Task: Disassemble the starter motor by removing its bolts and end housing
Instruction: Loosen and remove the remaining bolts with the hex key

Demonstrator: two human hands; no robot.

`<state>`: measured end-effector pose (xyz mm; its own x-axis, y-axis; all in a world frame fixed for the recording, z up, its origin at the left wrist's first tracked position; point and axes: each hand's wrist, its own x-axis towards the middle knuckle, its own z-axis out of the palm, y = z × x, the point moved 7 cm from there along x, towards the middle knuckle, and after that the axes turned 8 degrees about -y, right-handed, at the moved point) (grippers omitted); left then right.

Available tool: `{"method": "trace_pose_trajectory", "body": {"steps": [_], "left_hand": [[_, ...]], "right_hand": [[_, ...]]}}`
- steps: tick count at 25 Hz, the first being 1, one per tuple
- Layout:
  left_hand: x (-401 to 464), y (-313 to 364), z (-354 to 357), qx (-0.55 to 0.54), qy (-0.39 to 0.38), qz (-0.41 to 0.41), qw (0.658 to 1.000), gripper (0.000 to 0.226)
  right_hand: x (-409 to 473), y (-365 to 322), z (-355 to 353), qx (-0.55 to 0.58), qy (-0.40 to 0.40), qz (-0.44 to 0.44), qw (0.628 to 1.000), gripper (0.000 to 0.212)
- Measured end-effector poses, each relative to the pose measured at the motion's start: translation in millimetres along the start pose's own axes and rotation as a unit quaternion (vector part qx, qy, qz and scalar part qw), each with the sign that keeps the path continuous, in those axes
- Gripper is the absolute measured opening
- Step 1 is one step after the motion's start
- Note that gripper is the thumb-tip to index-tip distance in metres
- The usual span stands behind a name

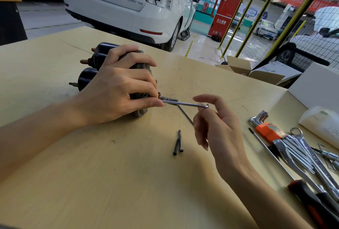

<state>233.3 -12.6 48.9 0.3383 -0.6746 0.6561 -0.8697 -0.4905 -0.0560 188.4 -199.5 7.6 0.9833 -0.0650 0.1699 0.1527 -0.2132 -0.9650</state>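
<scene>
Head view: the starter motor (102, 67) lies on its side on the wooden workbench (91, 173), toward the left of the bench, with its terminal studs pointing left. The left hand (117, 89) wraps over the end housing, fingers curled round it and pressing it down, evidently to stop the body turning while a fastener is worked. A hex key (185, 103) stands out from the housing face, its tip seated in a bolt head (161, 97) just beside the left thumb.

The right hand (216, 127) sits at the free end of the key with fingers loosely spread. The index finger arches over the bend and the key appears to rest on a fingertip, not pinched; this suits spinning a loosened bolt, in my judgement.

Two long bolts (178, 142) lie together on the bench near the right hand, apart from the motor, so removal seems partly done. A hex key set (266, 127), combination wrenches (308, 155) and a screwdriver (293, 179) lie at the right edge, within reach.
</scene>
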Motion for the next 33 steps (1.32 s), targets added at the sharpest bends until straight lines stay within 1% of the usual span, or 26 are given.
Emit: {"method": "trace_pose_trajectory", "body": {"steps": [4,8,10,14,17,24,28,30,33], "left_hand": [[0,0,-1,0.001,0.005,0.002,1.000,0.023],[0,1,-1,0.005,0.001,0.000,1.000,0.025],[0,1,-1,0.006,0.001,-0.001,1.000,0.025],[0,1,-1,0.004,-0.002,-0.005,1.000,0.028],[0,1,-1,0.009,0.000,-0.006,1.000,0.027],[0,0,0,0.011,0.001,-0.004,1.000,0.029],[0,0,0,0.011,0.003,-0.005,1.000,0.029],[0,0,0,0.013,0.003,-0.004,1.000,0.030],[0,0,0,0.014,0.000,-0.004,1.000,0.029]], "right_hand": [[1,6,-1,0.069,-0.006,0.043,0.997,0.027],[1,5,5,0.117,-0.039,0.046,0.991,0.050],[1,4,8,0.114,-0.051,0.043,0.991,0.054],[1,5,13,0.140,-0.069,0.045,0.987,0.050],[2,3,15,0.154,-0.085,0.040,0.984,0.047],[-1,0,13,0.117,-0.087,0.038,0.989,0.052],[-1,-2,15,0.112,-0.098,0.005,0.989,0.041],[-2,-1,16,0.090,-0.106,-0.001,0.990,0.035],[-3,-1,17,0.070,-0.113,-0.010,0.991,0.031]]}}
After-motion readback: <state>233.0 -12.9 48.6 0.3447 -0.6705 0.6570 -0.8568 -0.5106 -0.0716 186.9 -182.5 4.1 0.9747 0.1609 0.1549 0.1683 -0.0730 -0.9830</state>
